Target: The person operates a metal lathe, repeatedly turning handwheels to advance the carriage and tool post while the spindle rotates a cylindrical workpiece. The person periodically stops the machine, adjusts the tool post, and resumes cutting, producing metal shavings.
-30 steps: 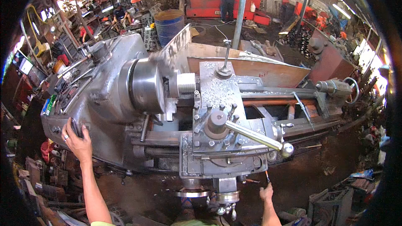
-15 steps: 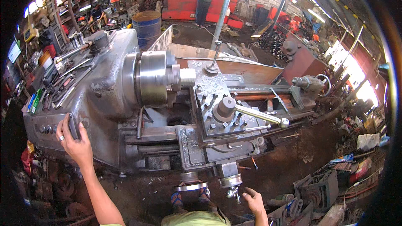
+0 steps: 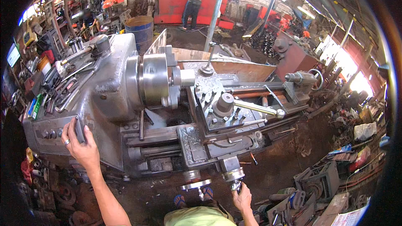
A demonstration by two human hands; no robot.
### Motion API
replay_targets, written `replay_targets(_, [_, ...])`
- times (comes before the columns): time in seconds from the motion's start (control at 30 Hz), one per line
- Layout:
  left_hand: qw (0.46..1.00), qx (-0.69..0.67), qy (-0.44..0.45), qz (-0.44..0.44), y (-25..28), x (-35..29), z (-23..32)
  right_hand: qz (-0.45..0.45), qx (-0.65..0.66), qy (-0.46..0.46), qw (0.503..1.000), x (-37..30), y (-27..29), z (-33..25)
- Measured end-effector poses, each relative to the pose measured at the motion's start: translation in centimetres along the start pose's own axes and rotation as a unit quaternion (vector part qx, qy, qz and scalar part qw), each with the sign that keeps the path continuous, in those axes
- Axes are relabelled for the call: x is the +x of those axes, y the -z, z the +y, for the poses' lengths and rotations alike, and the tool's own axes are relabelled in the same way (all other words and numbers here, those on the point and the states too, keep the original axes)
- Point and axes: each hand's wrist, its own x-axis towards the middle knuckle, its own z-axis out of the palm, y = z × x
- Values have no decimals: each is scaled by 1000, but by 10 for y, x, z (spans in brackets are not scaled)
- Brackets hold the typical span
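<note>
A large grey metal lathe (image 3: 109,96) fills the middle of the view. My left hand (image 3: 81,146), a ring on one finger, grips a dark lever (image 3: 78,129) on the front of the headstock. At the lower edge my right hand (image 3: 240,196) is closed on the small crank handle (image 3: 235,185) under the carriage apron. The steel chuck (image 3: 155,80) holds a short round workpiece (image 3: 186,77). Right of the chuck sits the tool post (image 3: 224,104) with a long steel handle (image 3: 259,109). A handwheel (image 3: 196,184) hangs left of my right hand.
The tailstock (image 3: 299,78) sits at the lathe's right end. A blue drum (image 3: 140,27) stands behind the machine. A person (image 3: 192,0) stands by a red machine at the back. Wrenches (image 3: 63,92) lie on the headstock top. Scrap parts (image 3: 318,180) clutter the floor at right.
The view has shifted so the lathe sits higher and left. My right hand has come up onto the crank handle. My left hand has stayed on the headstock lever.
</note>
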Motion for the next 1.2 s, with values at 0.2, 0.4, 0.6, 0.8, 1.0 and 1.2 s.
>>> replay_targets(0.2, [1000,-9,3,2,0,-1,2,-65,177,-69,980,-5,-16,-1])
replay_targets(0.4, [1000,-16,7,-4,1,-1,3,-261,516,-207,789,-10,24,-17])
replay_targets(0.6, [1000,-17,6,0,0,-2,3,-166,360,-137,908,31,79,10])
replay_targets(0.8, [1000,-14,-13,2,2,-1,3,38,22,80,996,20,55,10])
replay_targets(1.0, [1000,-3,-20,2,1,0,7,14,-123,171,977,0,44,-20])
replay_targets(1.2, [1000,-1,-19,2,2,-1,8,41,-199,105,973,9,21,-36])
